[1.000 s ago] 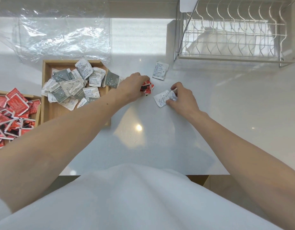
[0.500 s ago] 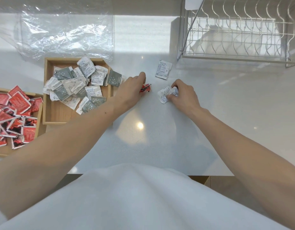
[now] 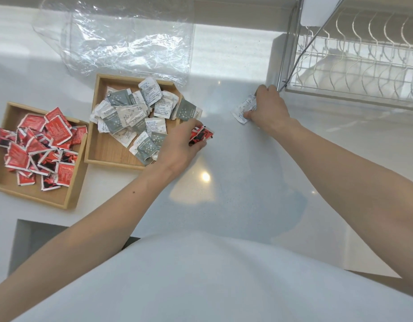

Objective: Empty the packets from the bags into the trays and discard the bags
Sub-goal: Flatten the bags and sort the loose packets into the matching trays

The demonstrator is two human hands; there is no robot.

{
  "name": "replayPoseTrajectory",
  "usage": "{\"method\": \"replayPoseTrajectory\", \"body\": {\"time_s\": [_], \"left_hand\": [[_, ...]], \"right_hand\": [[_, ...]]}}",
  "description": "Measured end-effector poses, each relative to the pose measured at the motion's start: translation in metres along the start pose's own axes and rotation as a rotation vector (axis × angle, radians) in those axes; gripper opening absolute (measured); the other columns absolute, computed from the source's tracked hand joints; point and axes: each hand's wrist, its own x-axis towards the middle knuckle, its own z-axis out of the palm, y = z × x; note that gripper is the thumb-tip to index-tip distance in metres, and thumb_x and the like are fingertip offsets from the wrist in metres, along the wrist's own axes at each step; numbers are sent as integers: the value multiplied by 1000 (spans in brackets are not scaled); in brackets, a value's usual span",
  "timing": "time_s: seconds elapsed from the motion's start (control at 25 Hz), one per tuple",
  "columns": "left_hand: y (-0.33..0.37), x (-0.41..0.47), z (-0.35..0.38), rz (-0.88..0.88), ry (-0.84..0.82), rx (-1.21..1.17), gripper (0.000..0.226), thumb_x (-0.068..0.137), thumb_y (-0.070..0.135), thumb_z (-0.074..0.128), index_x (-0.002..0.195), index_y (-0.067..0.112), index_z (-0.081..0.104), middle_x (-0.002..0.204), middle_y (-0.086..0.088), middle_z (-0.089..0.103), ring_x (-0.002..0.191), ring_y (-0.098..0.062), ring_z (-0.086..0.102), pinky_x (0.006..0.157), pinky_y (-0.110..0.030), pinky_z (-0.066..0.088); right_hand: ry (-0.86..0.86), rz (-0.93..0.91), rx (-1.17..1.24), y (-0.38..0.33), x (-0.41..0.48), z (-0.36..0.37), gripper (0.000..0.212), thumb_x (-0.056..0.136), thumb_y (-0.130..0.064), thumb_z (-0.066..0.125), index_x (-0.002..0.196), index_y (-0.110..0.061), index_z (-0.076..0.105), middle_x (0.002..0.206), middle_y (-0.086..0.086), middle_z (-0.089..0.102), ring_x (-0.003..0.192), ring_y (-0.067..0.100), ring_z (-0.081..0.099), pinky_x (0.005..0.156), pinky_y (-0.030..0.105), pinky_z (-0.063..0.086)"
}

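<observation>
in the head view, the step in hand looks like gathering stray packets off the white countertop after the bags were tipped out. the left hand reaches forward, palm down, just beside the right edge of the square wooden tray of grey and white packets, its fingers closed on a couple of red foil packets that lie on the counter at the tray's corner. the right hand stretches further out, near the foot of the chrome wire dish rack, fingers curled and pinching a white printed paper packet against the surface; how many it holds i cannot tell. the second wooden tray, heaped with red packets, sits at the far left, well apart from the left hand. a crumpled clear plastic bag lies flat behind the trays, emptied but not yet discarded. the next move probably calls for carrying the red packets across the nearer tray to the far left one, dropping the white one among the grey and white heap, then clearing the bag away.
</observation>
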Motion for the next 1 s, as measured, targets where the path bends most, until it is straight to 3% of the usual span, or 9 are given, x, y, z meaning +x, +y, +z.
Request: {"method": "replayPoseTrajectory", "body": {"time_s": [0.12, 0.28, 0.44, 0.56, 0.76, 0.88, 1.0], "left_hand": [[-9, -4, -6, -22, 29, -27, 35, 85, 23, 74, 117, 19, 60, 107, -1, 68, 95, -20, 62, 82, -36, 51], [-13, -7, -14, -70, 71, -69, 34, 83, 23, 76, 114, 18, 62, 100, 3, 68, 90, -17, 62, 76, -27, 45], [-19, -14, -29, -128, 156, -117, 29, 82, 22, 78, 107, 19, 64, 88, 7, 65, 77, -14, 61, 70, -24, 48], [-30, -23, -40, -163, 190, -121, 22, 82, 22, 78, 96, 23, 61, 80, 10, 63, 68, 2, 57, 58, -4, 40], [-47, -37, -60, -191, 261, -147, 22, 81, 20, 79, 95, 21, 62, 75, 19, 58, 64, 5, 54, 53, -3, 36], [-57, -44, -70, -212, 301, -152, 23, 81, 17, 79, 95, 21, 62, 75, 20, 56, 63, 4, 53, 53, -2, 36], [-69, -50, -73, -228, 326, -159, 22, 80, 19, 80, 93, 21, 62, 75, 20, 58, 64, 5, 54, 55, -4, 36]], "right_hand": [[42, -10, 74, 3, -2, 5, 53, 78, -27, 79, 115, -4, 48, 125, 18, 42, 108, 36, 52, 83, 41, 47], [24, -86, 349, 10, -15, 11, 38, 77, -18, 78, 96, -15, 46, 96, 7, 54, 81, 25, 52, 57, 29, 38], [-32, -147, 507, -14, -27, 16, 52, 76, -21, 81, 117, -17, 49, 101, 7, 54, 84, 21, 52, 56, 22, 38], [-147, -236, 448, -47, -26, 18, 68, 76, -24, 82, 133, -20, 44, 103, 8, 54, 92, 22, 54, 68, 26, 44], [-242, -297, 255, -94, -17, 29, 82, 79, -27, 81, 145, -15, 35, 119, 13, 54, 94, 24, 54, 79, 30, 45], [-260, -310, 177, -107, -10, 35, 74, 78, -26, 81, 140, -11, 42, 127, 15, 57, 101, 28, 57, 78, 31, 44], [-252, -327, 150, -109, -6, 41, 54, 78, -22, 81, 122, -7, 54, 119, 14, 61, 97, 26, 56, 76, 30, 41]]}}
